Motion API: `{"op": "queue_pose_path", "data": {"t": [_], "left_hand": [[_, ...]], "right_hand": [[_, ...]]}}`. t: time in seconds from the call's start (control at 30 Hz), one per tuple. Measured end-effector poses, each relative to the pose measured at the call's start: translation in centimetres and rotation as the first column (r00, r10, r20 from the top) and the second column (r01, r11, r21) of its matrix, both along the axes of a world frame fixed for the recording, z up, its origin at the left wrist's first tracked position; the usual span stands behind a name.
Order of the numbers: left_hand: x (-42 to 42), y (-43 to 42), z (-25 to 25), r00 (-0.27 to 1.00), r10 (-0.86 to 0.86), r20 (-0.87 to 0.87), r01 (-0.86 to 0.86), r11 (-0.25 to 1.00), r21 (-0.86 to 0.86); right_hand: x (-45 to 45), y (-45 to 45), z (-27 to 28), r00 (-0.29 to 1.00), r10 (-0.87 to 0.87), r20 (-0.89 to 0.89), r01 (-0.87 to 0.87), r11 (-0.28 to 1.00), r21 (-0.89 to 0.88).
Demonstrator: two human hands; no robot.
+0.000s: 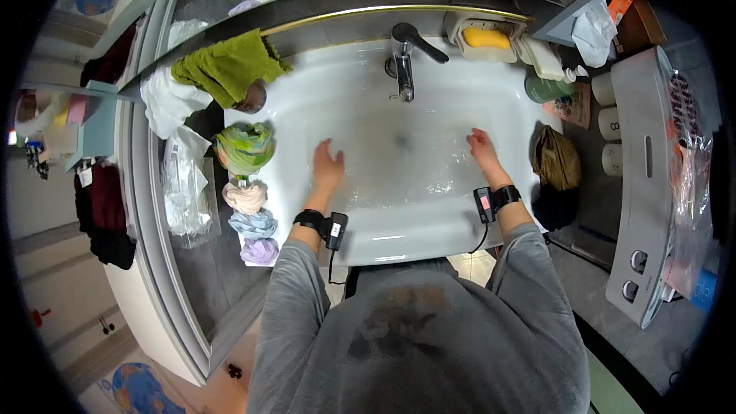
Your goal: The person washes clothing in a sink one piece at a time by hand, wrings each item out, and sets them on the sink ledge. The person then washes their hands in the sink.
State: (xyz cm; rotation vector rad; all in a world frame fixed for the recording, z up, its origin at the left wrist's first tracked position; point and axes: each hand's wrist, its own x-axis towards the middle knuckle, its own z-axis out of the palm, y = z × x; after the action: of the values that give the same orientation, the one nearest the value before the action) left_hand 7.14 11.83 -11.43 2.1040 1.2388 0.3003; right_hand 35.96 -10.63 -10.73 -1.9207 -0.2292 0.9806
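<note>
A white sink (368, 234) holds cloudy water, with a dark drain blurred at its middle. My left hand (328, 165) hovers at the left part of the basin, fingers apart and empty. On the right side, my right hand (484, 149) is over the water with its fingers slightly spread, holding nothing visible. Between and beyond the hands stands a chrome faucet (404, 69); no stream shows from it. Both wrists wear black straps with small boxes.
Left ledge: green towel (230, 67), patterned green cloth (244, 147), beige cloth (244, 198), blue cloth (253, 224), purple cloth (259, 251). Back right: yellow soap (486, 37) in a dish, green bottle (549, 90). Right: brown cloth (557, 157), grey-white panel (642, 192).
</note>
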Motion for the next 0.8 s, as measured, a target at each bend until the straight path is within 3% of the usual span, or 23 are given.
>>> {"op": "queue_pose_path", "data": {"t": [0.03,0.13,0.27,0.33,0.37,0.43,0.47,0.53,0.57,0.6,0.63,0.67,0.73,0.77,0.8], "left_hand": [[-0.5,1.4,-0.6,0.991,0.075,-0.114,-0.071,0.997,0.04],[-1.6,3.8,-1.5,0.993,0.08,-0.09,-0.068,0.99,0.124],[1.1,4.9,-2.9,0.999,-0.005,-0.051,0.012,0.99,0.138],[3.7,4.7,-4.4,0.971,0.199,0.135,-0.193,0.98,-0.057],[4.7,4.8,-4.9,0.971,0.199,0.133,-0.192,0.98,-0.06],[6.5,4.6,-4.8,0.901,0.375,0.22,-0.226,0.836,-0.5],[7.5,3.7,-3.6,0.901,0.376,0.217,-0.228,0.836,-0.499],[9.6,1.8,-0.2,0.995,0.095,0.033,-0.06,0.822,-0.566],[10.1,1.2,-1.3,0.995,0.094,0.035,-0.058,0.823,-0.565],[10.3,0.6,-3.7,0.986,-0.162,0.046,0.168,0.927,-0.335],[10.4,0.2,-3.2,0.916,-0.4,-0.011,0.398,0.913,-0.088],[10.3,0.2,-2.6,0.917,-0.399,-0.016,0.397,0.914,-0.086],[10.8,0.3,4.8,0.963,-0.254,0.094,0.27,0.899,-0.345],[10.6,0.5,5.4,0.962,-0.256,0.095,0.273,0.9,-0.34],[10.0,1.1,5.9,0.956,-0.232,0.178,0.239,0.971,-0.016]], "right_hand": [[0.9,0.1,-0.6,0.977,-0.052,0.205,0.064,0.997,-0.053],[2.8,0.7,-1.7,0.932,-0.093,0.351,0.157,0.975,-0.157],[2.9,3.8,-4.4,0.929,-0.158,0.336,0.171,0.985,-0.008],[2.9,6.3,-6.0,0.951,-0.262,0.164,0.21,0.937,0.279],[2.3,7.1,-6.1,0.951,-0.262,0.164,0.211,0.938,0.276],[0.2,9.6,-2.6,0.94,-0.331,0.083,0.311,0.931,0.192],[-0.9,10.3,-0.7,0.941,-0.33,0.08,0.31,0.931,0.19],[-3.0,11.0,2.0,0.978,-0.12,-0.171,0.137,0.986,0.093],[-4.1,11.0,-2.3,0.973,0.087,0.213,-0.113,0.987,0.116],[-5.1,11.0,-6.5,0.783,0.265,0.562,-0.346,0.937,0.041],[-6.0,11.3,-4.4,0.784,0.264,0.562,-0.346,0.937,0.043],[-7.1,11.6,-2.2,0.857,0.269,0.439,-0.362,0.921,0.142],[-8.0,11.4,0.9,0.96,0.253,0.117,-0.278,0.892,0.358],[-7.6,11.0,1.8,0.961,0.25,0.121,-0.278,0.89,0.361],[-6.7,10.2,2.8,0.919,0.27,0.289,-0.346,0.902,0.257]]}}
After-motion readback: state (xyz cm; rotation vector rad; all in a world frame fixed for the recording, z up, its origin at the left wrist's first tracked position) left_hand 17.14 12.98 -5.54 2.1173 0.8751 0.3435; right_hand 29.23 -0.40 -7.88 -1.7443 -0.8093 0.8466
